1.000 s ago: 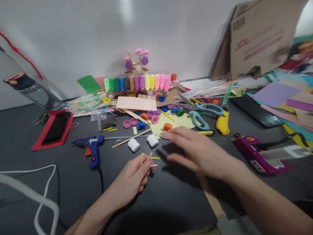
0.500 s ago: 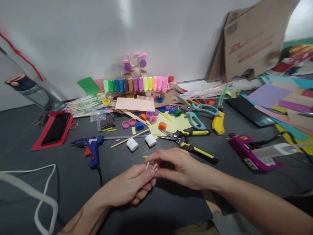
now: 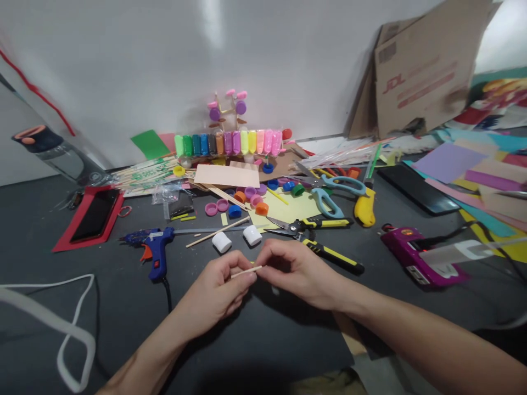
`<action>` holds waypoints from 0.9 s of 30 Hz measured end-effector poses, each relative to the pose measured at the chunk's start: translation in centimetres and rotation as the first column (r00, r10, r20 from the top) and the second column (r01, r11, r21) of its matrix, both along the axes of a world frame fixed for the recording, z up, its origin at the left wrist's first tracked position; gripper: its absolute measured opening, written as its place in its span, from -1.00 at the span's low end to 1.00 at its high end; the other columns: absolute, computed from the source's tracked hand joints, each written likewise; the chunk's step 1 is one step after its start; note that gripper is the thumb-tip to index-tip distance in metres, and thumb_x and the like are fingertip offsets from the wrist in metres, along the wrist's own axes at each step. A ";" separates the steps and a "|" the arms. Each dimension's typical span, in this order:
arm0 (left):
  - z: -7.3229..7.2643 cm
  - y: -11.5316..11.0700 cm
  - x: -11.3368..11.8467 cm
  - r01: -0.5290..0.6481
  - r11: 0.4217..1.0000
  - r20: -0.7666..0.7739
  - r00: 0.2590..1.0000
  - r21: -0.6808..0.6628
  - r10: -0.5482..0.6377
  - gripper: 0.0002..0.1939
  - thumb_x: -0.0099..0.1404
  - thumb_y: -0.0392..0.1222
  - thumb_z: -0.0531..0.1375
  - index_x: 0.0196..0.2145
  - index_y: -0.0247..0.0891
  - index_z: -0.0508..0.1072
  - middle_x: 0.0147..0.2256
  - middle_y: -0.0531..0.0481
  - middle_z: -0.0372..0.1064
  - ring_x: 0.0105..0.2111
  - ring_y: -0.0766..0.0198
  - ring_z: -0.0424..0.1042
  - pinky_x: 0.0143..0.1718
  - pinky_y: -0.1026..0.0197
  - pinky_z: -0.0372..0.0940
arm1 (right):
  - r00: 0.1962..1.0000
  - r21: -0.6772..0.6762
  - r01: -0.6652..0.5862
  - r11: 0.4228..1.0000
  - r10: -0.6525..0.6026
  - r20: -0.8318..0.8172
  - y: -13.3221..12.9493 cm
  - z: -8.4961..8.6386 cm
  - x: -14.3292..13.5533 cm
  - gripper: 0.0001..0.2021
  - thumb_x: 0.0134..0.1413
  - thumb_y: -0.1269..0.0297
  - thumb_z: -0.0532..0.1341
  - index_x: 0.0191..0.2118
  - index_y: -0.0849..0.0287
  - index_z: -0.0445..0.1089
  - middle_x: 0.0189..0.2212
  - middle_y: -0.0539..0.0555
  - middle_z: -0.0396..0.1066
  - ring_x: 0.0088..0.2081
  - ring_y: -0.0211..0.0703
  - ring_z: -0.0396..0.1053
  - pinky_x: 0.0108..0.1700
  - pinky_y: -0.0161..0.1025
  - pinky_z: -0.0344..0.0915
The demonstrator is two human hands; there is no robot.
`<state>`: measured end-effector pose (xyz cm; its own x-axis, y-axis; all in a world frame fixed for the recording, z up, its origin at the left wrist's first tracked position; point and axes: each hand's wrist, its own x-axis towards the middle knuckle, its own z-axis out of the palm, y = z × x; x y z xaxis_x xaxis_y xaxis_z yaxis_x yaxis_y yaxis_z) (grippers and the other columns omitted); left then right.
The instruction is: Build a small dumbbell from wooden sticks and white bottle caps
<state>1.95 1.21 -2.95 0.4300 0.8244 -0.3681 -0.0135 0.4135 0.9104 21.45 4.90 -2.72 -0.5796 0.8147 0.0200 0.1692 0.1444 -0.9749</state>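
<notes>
Over the dark tabletop, my left hand (image 3: 216, 293) is closed on a short, pale wooden stick (image 3: 246, 271) held nearly level. My right hand (image 3: 302, 271) pinches the stick's right end between thumb and fingertips. Whether other sticks are inside the left fist is hidden. Just beyond the hands lie two small white cylinders (image 3: 221, 242) that look like clay or marshmallows. A longer wooden stick (image 3: 200, 238) rests behind them. Shears with black-and-yellow handles (image 3: 335, 257) lie open past my right hand.
To the left are a blue glue gun (image 3: 158, 252), a phone (image 3: 94, 215) and a white cable (image 3: 78, 334). Coloured caps (image 3: 234, 212), blue scissors (image 3: 343, 185) and a yellow cutter (image 3: 364, 207) lie behind. A purple device (image 3: 420, 258) sits right, near coloured paper (image 3: 448, 162).
Several short stick ends stood up from my left hand; now one stick shows, lying nearly level between both hands. The right hand has shifted slightly, and its fingertips now meet the stick's end.
</notes>
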 end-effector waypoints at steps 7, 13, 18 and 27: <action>-0.6 -0.2 1.4 -0.318 0.948 0.290 0.909 0.016 0.300 -0.74 0.16 -0.15 0.40 -0.23 -0.30 0.51 -0.41 -0.04 0.55 -0.41 0.26 0.52 -0.53 0.34 0.36 | 0.946 -0.296 0.047 0.954 -0.138 -0.294 -0.1 -0.4 -0.2 -0.71 0.10 0.08 0.37 -0.33 0.20 0.37 -0.50 -0.03 0.43 -0.49 -0.28 0.37 -0.41 -0.31 0.30; -1.5 -0.6 2.3 -0.478 0.874 0.255 0.859 0.085 0.444 -0.82 0.19 -0.14 0.38 -0.25 -0.25 0.64 -0.41 0.00 0.51 -0.46 0.33 0.44 -0.45 0.30 0.34 | 0.931 -0.322 0.087 0.943 -0.193 -0.311 -1.0 -0.7 -0.8 -0.74 0.09 0.12 0.39 -0.33 0.19 0.40 -0.49 -0.04 0.45 -0.48 -0.30 0.38 -0.40 -0.34 0.29; -1.4 -1.2 1.9 -0.463 0.850 0.124 0.886 0.250 0.446 -0.89 0.24 -0.14 0.35 -0.37 -0.21 0.65 -0.39 0.05 0.40 -0.53 0.42 0.34 -0.51 0.33 0.26 | 0.966 -0.263 0.045 0.964 -0.109 -0.234 -1.8 -0.4 -1.2 -0.74 0.17 0.10 0.32 -0.38 0.15 0.34 -0.52 -0.05 0.46 -0.50 -0.27 0.40 -0.45 -0.35 0.28; -0.6 -1.4 1.0 -0.341 0.939 0.175 0.928 0.050 0.328 -0.75 0.24 -0.02 0.35 -0.35 -0.28 0.63 -0.56 0.06 0.33 -0.64 0.45 0.25 -0.67 0.40 0.18 | 0.994 0.440 -0.101 0.892 0.110 0.004 -0.8 -0.5 0.1 -0.78 0.32 0.27 0.23 -0.36 0.22 0.49 -0.52 -0.02 0.40 -0.49 -0.33 0.30 -0.39 -0.39 0.17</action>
